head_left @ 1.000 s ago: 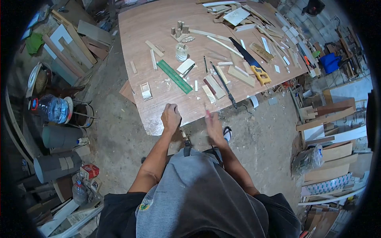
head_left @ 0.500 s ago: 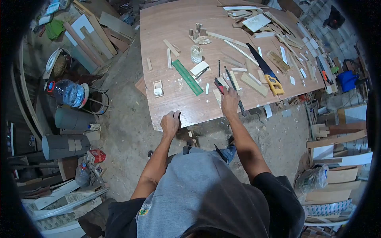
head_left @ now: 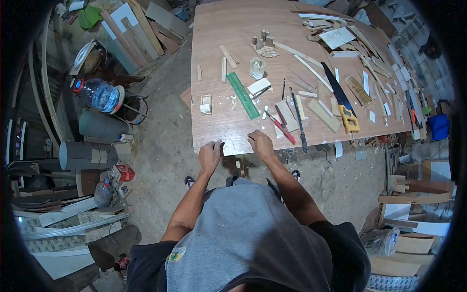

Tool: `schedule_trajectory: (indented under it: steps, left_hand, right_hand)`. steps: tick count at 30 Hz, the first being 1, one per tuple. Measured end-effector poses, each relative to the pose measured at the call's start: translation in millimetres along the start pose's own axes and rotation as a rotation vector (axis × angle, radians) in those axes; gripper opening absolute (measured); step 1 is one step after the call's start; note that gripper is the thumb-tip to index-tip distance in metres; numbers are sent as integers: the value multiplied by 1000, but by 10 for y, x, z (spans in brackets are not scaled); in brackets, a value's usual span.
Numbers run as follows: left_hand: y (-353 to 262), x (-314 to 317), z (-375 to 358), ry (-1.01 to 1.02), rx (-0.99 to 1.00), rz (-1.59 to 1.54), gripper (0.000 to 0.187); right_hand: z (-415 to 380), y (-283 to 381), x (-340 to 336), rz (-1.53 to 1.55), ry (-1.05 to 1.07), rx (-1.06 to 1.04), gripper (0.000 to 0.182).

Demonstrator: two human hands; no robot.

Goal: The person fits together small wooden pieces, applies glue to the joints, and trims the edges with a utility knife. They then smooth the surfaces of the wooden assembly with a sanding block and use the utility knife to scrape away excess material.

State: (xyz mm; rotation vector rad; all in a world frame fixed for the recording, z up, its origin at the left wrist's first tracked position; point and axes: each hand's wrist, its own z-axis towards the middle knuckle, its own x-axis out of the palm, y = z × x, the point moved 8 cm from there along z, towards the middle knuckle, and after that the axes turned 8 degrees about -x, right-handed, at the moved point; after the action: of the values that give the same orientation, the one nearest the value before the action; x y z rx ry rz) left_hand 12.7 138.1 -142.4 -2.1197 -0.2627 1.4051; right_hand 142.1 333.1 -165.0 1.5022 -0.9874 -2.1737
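Note:
My left hand (head_left: 210,156) is at the table's near edge, fingers closed around something small and dark that they mostly hide. To its right, my right hand (head_left: 262,145) rests over the same edge with fingers curled together; what they hold, if anything, does not show. Just beyond it lies a red-handled cutter knife (head_left: 287,132), beside a flat wooden piece (head_left: 289,116). A green ruler (head_left: 243,96) lies slanted across the tabletop ahead of both hands. Left of it stands a small open wooden box (head_left: 206,105).
The wooden table (head_left: 233,29) carries a yellow-handled saw (head_left: 348,119), a clear jar (head_left: 257,68), a long dark tool (head_left: 298,117), and a heap of offcuts (head_left: 337,38). A large water bottle (head_left: 98,95) is at left. Boards (head_left: 413,199) are stacked at right.
My right hand has left the red cutter knife, which now lies on the table, and moved left toward my left hand. The view has shifted, so the table appears further right.

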Motion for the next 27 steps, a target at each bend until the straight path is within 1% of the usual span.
schedule_trajectory:
  steps: [1, 2, 4, 8, 10, 11, 12, 13, 14, 15, 16, 17, 18, 20, 21, 23, 24, 25, 27]
  left_hand:
    - [-29, -53, 5, -30, 38, -41, 41]
    - [4, -65, 27, -37, 36, -45, 41]
    - [56, -45, 80, -44, 60, -182, 37]
    - [126, 65, 128, -46, 83, -215, 33]
    - [86, 132, 124, 9, 95, -252, 32]
    - [92, 195, 128, 71, 65, -275, 31]
    - [105, 248, 142, 63, 67, -284, 31]
    - [81, 318, 127, 79, 146, -388, 28]
    - [56, 381, 125, 99, 226, -489, 25]
    - [-4, 375, 110, 102, 228, -491, 25]
    - [11, 484, 75, 310, 14, -724, 22]
    - [19, 569, -26, 518, -212, -949, 19]
    - [-31, 428, -87, 520, -214, -953, 19]
    - [-93, 322, -204, 680, -360, -987, 17]
    - [-80, 328, -196, 723, -378, -1020, 19]
    - [-111, 398, -210, 783, -464, -1174, 18]
    - [-193, 498, -219, 815, -497, -1257, 17]
    - [-319, 551, -276, 824, -483, -1263, 17]
    - [-512, 584, -332, 818, -542, -1393, 16]
  right_hand:
    - [18, -14, 20, -61, 9, 41, 15]
    - [38, 6, 27, -62, 10, 33, 15]
    - [70, 43, 81, -182, 101, -29, 15]
    - [106, 122, 110, -317, 128, -54, 15]
    - [107, 119, 109, -299, 98, -52, 13]
    - [87, 145, 146, -305, 100, -61, 13]
    - [78, 159, 105, -161, -4, -32, 12]
    - [75, 187, 55, -17, -107, -2, 11]
    - [71, 249, 82, -23, -107, -4, 11]
    - [68, 353, 104, 118, -85, 74, 11]
    - [55, 482, 133, 259, -62, 154, 11]
    - [48, 650, 142, 284, -50, 175, 11]
    - [36, 835, 100, 280, -47, 177, 11]
    - [97, 1188, -24, 73, -75, 71, 11]
    - [119, 1244, -26, 61, -102, 35, 11]
    - [136, 1269, -90, 3, -156, -29, 11]
    - [117, 1161, -104, -44, -163, -16, 13]
    - [107, 1142, -200, -80, -177, -44, 12]
    - [129, 1082, -408, -110, -217, -85, 12]
